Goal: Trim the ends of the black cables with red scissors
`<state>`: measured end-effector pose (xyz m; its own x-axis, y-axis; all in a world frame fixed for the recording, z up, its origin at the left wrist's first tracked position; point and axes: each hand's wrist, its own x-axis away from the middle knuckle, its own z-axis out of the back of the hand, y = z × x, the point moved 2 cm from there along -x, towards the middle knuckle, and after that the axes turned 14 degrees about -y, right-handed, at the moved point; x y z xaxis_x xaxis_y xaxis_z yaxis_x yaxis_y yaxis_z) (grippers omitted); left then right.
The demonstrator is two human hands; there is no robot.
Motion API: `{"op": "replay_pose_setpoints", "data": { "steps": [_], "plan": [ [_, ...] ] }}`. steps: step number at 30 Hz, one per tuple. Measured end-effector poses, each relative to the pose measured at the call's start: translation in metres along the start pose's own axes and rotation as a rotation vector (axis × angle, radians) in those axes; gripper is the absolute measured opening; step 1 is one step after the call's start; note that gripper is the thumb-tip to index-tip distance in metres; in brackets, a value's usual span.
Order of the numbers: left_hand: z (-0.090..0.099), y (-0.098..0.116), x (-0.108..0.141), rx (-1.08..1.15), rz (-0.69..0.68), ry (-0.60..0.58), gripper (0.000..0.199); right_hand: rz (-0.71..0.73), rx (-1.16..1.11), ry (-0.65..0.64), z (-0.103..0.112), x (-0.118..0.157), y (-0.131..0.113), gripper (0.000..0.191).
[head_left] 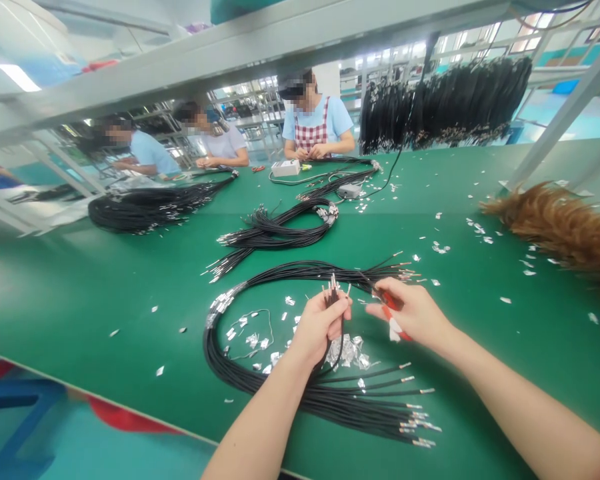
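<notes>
My left hand (pixel 320 327) is closed around several black cable ends, their stripped tips pointing up above the fingers. To its right, my right hand (pixel 415 313) grips red-handled pliers or cutters (pixel 393 301); the jaws are hard to make out near the cable ends. The bundle of black cables (pixel 220 363) curves in a wide loop on the green table, bound with silvery wrapping (pixel 223 303) at its left bend. Loose cable ends fan out below and behind my hands. A pile of foil scraps (pixel 350 352) lies beneath my left hand.
More black cable bundles (pixel 290 233) lie further back on the green table (pixel 130 287). At right rests a brown feathery duster (pixel 560 227). Three people sit across the table, one in a checked apron (pixel 313 127). A metal shelf beam (pixel 180 63) crosses overhead. A blue stool (pixel 20 420) stands lower left.
</notes>
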<state>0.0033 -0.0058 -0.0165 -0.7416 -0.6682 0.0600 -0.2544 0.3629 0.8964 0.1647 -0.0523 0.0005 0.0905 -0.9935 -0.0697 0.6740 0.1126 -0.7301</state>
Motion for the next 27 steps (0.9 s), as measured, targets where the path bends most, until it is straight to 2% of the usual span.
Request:
{"op": "replay_pose_setpoints", "data": {
  "steps": [2,5,16,27],
  "plan": [
    [-0.001,0.000,0.001,-0.025,-0.007,0.030,0.024,0.007,0.143,-0.085,0.002,0.007,0.004,0.026],
    [-0.003,-0.003,0.001,-0.076,-0.013,0.061,0.023,0.059,0.229,-0.147,0.000,0.014,0.003,0.027],
    [-0.004,-0.010,0.001,-0.109,0.010,0.065,0.020,0.076,0.336,-0.154,-0.006,0.014,-0.005,0.032],
    [-0.004,-0.009,0.004,-0.141,-0.037,0.080,0.019,0.071,0.264,-0.160,-0.009,0.014,-0.004,0.027]
  ]
}}
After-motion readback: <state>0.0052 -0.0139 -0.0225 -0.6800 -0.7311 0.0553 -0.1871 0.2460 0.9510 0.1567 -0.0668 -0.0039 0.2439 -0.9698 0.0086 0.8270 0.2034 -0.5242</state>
